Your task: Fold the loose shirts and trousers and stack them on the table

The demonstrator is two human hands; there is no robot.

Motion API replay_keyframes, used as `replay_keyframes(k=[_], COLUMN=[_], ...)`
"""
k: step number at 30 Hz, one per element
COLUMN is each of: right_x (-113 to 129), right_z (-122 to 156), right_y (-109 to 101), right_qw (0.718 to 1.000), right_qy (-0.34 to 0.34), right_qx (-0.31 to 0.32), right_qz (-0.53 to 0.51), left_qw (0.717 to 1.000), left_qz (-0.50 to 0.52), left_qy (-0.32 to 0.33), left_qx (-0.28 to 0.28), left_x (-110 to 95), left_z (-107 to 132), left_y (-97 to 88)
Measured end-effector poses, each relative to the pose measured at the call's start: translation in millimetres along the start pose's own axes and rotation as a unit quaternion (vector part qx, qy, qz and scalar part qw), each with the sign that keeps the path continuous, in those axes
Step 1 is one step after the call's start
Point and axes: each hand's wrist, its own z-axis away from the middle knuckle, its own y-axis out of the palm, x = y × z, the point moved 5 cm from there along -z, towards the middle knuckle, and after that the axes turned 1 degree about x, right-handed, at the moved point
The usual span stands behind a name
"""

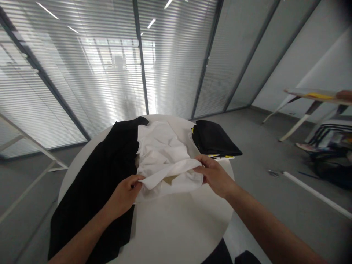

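My left hand (125, 194) and my right hand (216, 176) both pinch a raised fold of a crumpled white cloth garment (162, 154), holding it up between them. The garment lies on a round white table (178, 229), with a tan patch of fabric or lining showing beneath the fold. A black garment (93, 183) lies spread over the table's left side, partly under my left forearm. A folded black cloth (213, 138) sits at the far right of the table, beyond my right hand.
Printed yellow-and-black papers (220, 156) stick out under the folded black cloth. Another person's hand (343, 96) rests on a white table (308, 94) at the right. A dark bag (330, 167) and a white tube (316, 194) lie on the grey floor. Glass walls with blinds stand behind.
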Motion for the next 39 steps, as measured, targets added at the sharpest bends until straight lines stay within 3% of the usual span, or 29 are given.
replay_keyframes(k=[5,8,10,12,15,18,22,27,30,35,39], right_x=[5.4,9.5,11.2,11.5,10.8,10.0,11.0,11.8,11.1,26.0,29.0], right_z=[4.1,6.5,7.9,8.6,8.3,7.1,7.1,15.8,25.4,42.8,47.6], right_y=[0.4,0.9,1.5,1.8,0.9,0.0,-1.5,-4.2,-5.4,0.4,6.1], right_qw=[0.978,0.945,0.926,0.917,0.912,0.911,0.910,0.927,0.933,0.870,0.844], right_qy=[-0.082,-0.152,-0.189,-0.206,-0.210,-0.205,-0.199,-0.173,-0.118,-0.156,-0.148], right_qx=[-0.027,-0.038,-0.045,-0.049,-0.056,-0.057,-0.052,0.013,0.048,0.015,-0.017], right_qz=[0.188,0.287,0.322,0.339,0.349,0.354,0.359,0.332,0.336,0.468,0.515], left_qw=[0.976,0.949,0.946,0.960,0.991,0.999,0.995,0.960,0.961,0.975,0.971], left_qz=[-0.214,-0.314,-0.324,-0.279,-0.129,-0.017,0.096,0.261,0.244,0.162,0.179], left_qy=[0.036,0.006,-0.025,-0.037,-0.014,-0.015,-0.040,-0.099,-0.110,-0.108,-0.128], left_qx=[-0.014,-0.008,0.004,0.010,0.028,0.031,0.012,0.034,0.070,0.107,0.093], left_x=[5.9,6.7,6.7,5.8,5.8,11.9,15.2,11.1,10.3,14.9,17.5], left_z=[8.4,16.5,19.7,19.7,15.4,11.4,13.9,29.5,40.9,53.4,54.0], left_y=[18.2,25.4,25.3,22.2,18.9,17.0,7.6,-17.3,-30.9,-40.9,-37.5])
